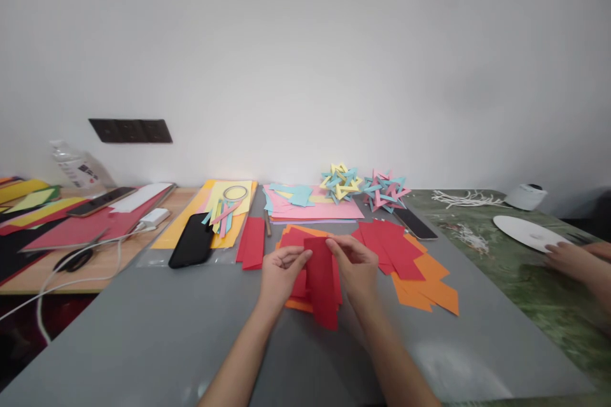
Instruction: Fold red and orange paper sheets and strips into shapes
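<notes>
Red paper strip [321, 280], both hands pinching

- black phone [192, 241] lying flat, left of the grip, on yellow paper sheets [184, 224]
- two woven paper-strip stars [365, 187], far side, near wall
- white round plate [527, 233], far right
- black-handled scissors [74, 260], far left
- another person's hand [570, 261], right edge

The table [143, 324] is plain grey. On it, the paper strip [322, 283] is red, lying over red and orange sheets [424, 289]. Beyond the strip, a pink sheet stack [319, 208] carries light blue scraps. Right of that stack, one folded star [340, 182] is yellow and blue, the other star [386, 191] pink and blue. Left of the strip, a phone [191, 241] is black.
</notes>
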The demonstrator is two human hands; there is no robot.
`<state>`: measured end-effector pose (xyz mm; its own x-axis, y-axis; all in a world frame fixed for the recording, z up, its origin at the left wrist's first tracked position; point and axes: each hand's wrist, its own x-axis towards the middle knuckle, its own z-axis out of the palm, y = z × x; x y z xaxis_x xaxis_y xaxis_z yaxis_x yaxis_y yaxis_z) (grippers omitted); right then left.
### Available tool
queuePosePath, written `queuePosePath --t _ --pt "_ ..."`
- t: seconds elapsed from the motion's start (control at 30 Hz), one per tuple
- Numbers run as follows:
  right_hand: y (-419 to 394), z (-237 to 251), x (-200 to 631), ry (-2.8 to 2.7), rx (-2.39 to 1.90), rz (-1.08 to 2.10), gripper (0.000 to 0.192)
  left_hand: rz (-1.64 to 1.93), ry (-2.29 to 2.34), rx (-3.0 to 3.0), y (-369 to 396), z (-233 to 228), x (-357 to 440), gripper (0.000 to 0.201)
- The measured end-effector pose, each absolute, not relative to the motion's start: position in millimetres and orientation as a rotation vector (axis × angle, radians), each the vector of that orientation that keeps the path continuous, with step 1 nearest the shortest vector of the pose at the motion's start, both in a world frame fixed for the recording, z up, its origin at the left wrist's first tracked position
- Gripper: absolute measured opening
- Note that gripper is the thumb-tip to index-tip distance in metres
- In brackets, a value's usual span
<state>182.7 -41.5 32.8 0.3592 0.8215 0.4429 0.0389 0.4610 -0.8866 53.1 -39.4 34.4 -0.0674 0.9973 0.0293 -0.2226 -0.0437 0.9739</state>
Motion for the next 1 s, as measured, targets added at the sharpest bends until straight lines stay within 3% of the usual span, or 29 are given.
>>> queuePosePath --t 0.17,0.67,1.0 --pt "-38 31 182 -1.122 -1.007 0.872 0.018 1.441 1.072 0.953 -36 33 49 0.027" --pt "-40 33 181 -1.224 -1.111 0.661 0.019 1.343 1.095 0.945 -32 27 50 0.029" --pt "-32 26 181 -1.309 -1.130 0.913 0.021 1.511 1.225 1.026 -27 26 43 0.025"
